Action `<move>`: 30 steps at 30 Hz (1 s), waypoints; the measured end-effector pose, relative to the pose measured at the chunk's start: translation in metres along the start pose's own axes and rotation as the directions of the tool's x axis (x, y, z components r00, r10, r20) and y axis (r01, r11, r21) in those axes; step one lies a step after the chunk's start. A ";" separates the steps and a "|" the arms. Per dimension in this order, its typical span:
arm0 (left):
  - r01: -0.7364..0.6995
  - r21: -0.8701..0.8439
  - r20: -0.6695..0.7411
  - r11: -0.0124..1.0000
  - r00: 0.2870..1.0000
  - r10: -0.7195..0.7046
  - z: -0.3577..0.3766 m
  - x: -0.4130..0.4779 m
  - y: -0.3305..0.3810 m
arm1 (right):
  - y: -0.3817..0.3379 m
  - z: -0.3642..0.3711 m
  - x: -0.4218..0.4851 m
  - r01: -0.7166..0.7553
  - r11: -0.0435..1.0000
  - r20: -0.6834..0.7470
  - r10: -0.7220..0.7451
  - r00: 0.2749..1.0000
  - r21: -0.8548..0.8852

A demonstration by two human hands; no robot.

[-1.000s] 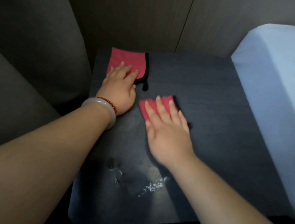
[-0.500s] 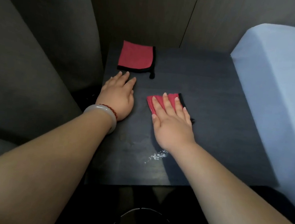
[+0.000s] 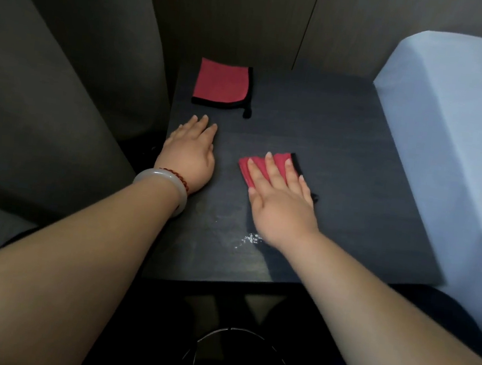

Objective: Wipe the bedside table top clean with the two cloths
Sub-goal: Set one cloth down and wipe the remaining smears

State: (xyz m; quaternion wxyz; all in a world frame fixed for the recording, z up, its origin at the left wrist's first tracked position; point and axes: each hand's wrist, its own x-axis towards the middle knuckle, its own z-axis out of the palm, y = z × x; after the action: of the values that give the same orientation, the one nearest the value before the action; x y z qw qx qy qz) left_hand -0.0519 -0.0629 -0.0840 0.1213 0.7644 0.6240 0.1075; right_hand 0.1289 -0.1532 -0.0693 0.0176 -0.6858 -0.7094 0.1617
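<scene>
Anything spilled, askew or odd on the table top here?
Yes: a wet patch with glinting droplets sits near the front edge of the table, at the heel of the right hand, which presses one cloth flat farther back. The second cloth lies untouched at the back left.

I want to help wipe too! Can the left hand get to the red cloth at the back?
Probably yes. The left hand lies flat near that cloth, with only bare table top between.

Dim, soft-focus view, wide-angle bending at the edges.
</scene>
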 end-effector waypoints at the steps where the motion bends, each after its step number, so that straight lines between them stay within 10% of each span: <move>1: 0.002 -0.001 -0.001 1.000 1.000 -0.002 0.000 -0.001 0.000 | -0.002 0.003 -0.017 0.019 1.000 -0.016 -0.019 1.000 -0.004; 19: 0.009 -0.004 0.001 1.000 1.000 -0.009 -0.002 -0.008 0.005 | -0.004 0.012 -0.060 0.109 0.994 -0.004 -0.109 0.994 -0.007; 26: -0.002 -0.024 -0.014 1.000 1.000 0.002 -0.002 -0.008 0.003 | 0.025 -0.006 -0.010 -0.156 0.987 -0.001 0.156 0.988 0.045; 30: 0.001 -0.032 -0.019 0.999 1.000 -0.002 -0.001 -0.006 0.003 | -0.020 0.019 -0.072 0.102 0.994 -0.018 -0.101 0.995 0.033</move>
State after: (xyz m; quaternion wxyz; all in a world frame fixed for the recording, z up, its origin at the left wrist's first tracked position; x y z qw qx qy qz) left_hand -0.0504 -0.0694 -0.0820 0.1275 0.7609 0.6239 0.1246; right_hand 0.1089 -0.2282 -0.0678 0.0434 -0.6497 -0.7403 0.1671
